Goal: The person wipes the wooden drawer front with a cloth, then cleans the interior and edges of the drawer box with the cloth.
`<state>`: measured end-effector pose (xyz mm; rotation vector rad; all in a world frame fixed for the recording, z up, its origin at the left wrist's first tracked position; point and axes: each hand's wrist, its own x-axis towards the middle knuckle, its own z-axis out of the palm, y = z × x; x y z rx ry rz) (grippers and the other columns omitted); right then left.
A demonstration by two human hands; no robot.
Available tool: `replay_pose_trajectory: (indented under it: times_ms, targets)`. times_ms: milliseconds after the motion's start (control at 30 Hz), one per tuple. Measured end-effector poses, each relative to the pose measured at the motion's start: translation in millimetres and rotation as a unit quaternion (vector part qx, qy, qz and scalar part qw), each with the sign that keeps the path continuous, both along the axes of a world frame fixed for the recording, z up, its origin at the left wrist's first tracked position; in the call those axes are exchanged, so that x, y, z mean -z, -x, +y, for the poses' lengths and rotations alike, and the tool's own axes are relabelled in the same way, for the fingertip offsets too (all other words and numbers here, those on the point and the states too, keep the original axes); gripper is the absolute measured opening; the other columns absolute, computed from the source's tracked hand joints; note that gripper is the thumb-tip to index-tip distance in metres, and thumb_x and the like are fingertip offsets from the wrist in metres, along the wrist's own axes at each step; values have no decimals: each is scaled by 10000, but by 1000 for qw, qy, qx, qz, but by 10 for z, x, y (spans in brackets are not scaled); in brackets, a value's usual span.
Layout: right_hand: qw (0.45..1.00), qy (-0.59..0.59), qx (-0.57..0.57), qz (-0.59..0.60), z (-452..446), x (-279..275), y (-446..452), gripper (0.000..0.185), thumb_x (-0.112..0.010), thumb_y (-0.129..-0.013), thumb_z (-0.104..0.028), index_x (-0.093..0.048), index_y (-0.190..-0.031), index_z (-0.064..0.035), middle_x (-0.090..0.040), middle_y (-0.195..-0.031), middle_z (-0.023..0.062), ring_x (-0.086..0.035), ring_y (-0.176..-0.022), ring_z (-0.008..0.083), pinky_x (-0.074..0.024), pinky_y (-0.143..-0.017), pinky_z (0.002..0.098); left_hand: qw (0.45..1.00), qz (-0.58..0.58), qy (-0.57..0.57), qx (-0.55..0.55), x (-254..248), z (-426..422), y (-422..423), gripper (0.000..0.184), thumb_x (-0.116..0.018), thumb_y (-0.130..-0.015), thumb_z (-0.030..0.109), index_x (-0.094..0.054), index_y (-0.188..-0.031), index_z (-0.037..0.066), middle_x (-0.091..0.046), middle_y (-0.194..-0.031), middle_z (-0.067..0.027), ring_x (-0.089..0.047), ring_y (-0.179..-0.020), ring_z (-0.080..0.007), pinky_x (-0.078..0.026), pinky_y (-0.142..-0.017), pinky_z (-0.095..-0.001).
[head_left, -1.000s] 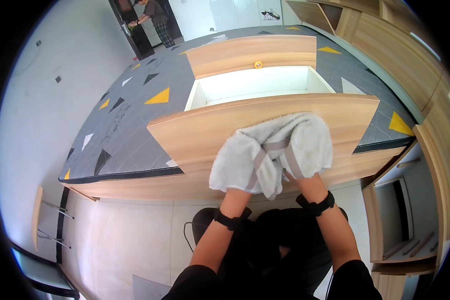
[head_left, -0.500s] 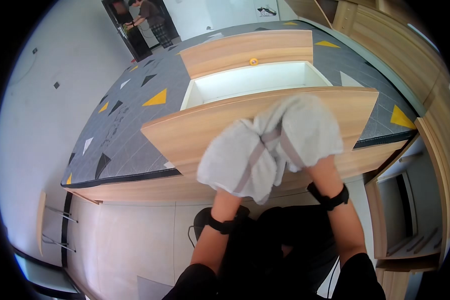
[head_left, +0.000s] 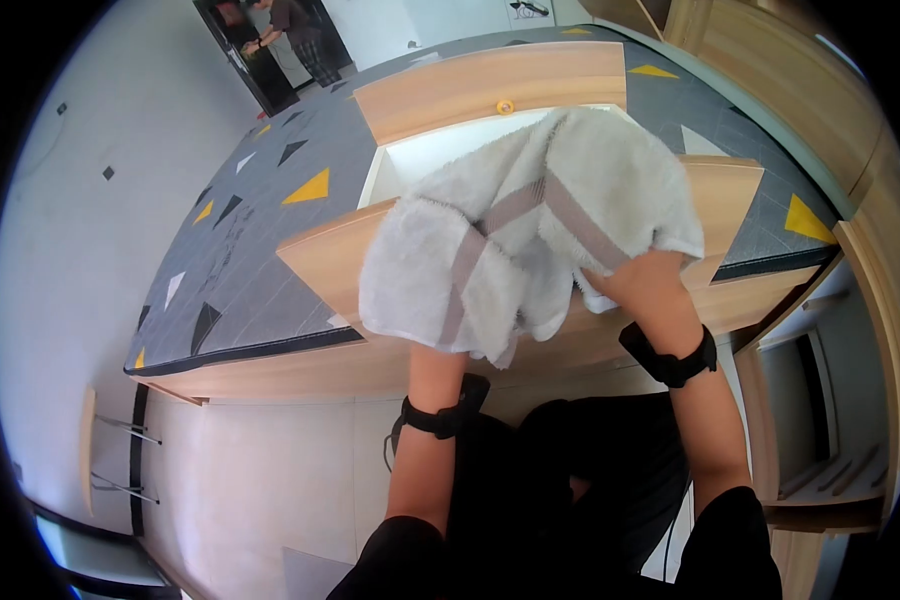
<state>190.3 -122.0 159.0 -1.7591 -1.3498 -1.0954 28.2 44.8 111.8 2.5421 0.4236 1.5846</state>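
A light grey towel (head_left: 610,185) with a brownish stripe is draped over both my hands, in front of and over a wooden drawer (head_left: 725,185). Its upper part covers much of the drawer's white inside. My left hand is hidden under the towel's left half, and only the left wrist (head_left: 437,368) shows below the hem. At the towel's lower right edge, my right hand (head_left: 635,280) holds the cloth, with its fingers mostly covered. The drawer sits on the bed, and its wooden front faces me.
A wooden panel (head_left: 490,85) stands behind the drawer, with a yellow tape roll (head_left: 505,107) near its lower edge. Beneath lies a grey patterned mattress (head_left: 260,230). Wooden shelving (head_left: 850,400) flanks the right side. Another person (head_left: 295,35) stands by the far doorway.
The towel has gone from bunched around both hands to more spread out, its upper part now reaching over the drawer's inside. My left hand has moved left; more of my right hand shows.
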Motion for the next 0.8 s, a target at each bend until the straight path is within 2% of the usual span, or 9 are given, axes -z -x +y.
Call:
replay_pose_trajectory:
  times_ms: [167,233,367,433,500,567,667,733,800]
  targets:
    - [989,133,-43,44,-189,-400,211,448,-683,-800,-286,-650,-1214,-116,-642,-1176,182,-559,-1148,421,-436,-979,512,1000,-13,26,3,73,-1,19,671,-706,-832,358,-483,-1409,98,-508,-1404,-151,-449,-1312,-365,-345,-1103,-475]
    - [990,120,-70,26,-157,-460,286,295,-645,-768,-197,-668,-1027,-59,-673,-1017,131,-649,-907,371,-544,-767,455,999,-11,47,8,60,21,26,672,-707,-830,358,-484,-1407,96,-513,-1399,-152,-454,-1305,-365,-350,-1098,-475]
    - [979,188,-61,46,-21,-641,550,292,-638,-754,-173,-657,-1023,-61,-672,-1041,123,-663,-891,358,-551,-751,443,998,-65,-2,-3,-318,-74,95,669,-711,-831,340,-480,-1404,83,-547,-1360,-151,-491,-1264,-355,-379,-1069,-463]
    - [973,174,-130,73,120,-603,679,335,-630,-766,-238,-676,-1039,-48,-655,-1057,208,-617,-1036,379,-514,-847,460,998,-24,50,-33,111,129,184,623,-667,-867,285,-466,-1413,62,-507,-1407,-162,-444,-1314,-360,-334,-1113,-445]
    - [961,208,-140,119,258,-540,847,306,-632,-766,-236,-683,-1007,-53,-659,-1044,196,-623,-1028,365,-519,-831,464,993,16,106,-57,312,168,338,578,-623,-903,230,-452,-1421,41,-468,-1454,-172,-398,-1364,-366,-289,-1156,-427]
    - [947,238,-137,166,302,-475,931,278,-634,-766,-233,-690,-974,-58,-663,-1030,184,-628,-1020,352,-524,-815,468,997,-27,45,-56,302,85,471,658,-719,-832,276,-480,-1396,38,-524,-1377,-173,-467,-1289,-357,-354,-1096,-439]
    - [961,186,-174,103,376,-389,1040,367,-602,-853,-246,-607,-1189,-97,-606,-1215,145,-562,-1162,324,-456,-958,431,997,-41,-31,-65,338,36,564,761,-797,-770,282,-465,-1411,41,-531,-1367,-185,-472,-1288,-361,-353,-1099,-440]
    - [964,153,-210,61,421,-276,1098,441,-581,-911,-254,-551,-1332,-124,-568,-1338,118,-518,-1256,305,-411,-1053,407,984,-42,166,-42,653,117,598,798,-779,-790,310,-414,-1451,52,-474,-1437,-172,-416,-1346,-355,-301,-1138,-441]
    - [966,169,-193,43,514,21,1106,466,-587,-910,-258,-532,-1356,-134,-549,-1368,109,-505,-1274,296,-404,-1062,398,983,17,159,-86,1005,204,662,792,-767,-803,315,-405,-1456,52,-463,-1446,-171,-406,-1355,-349,-296,-1142,-437]
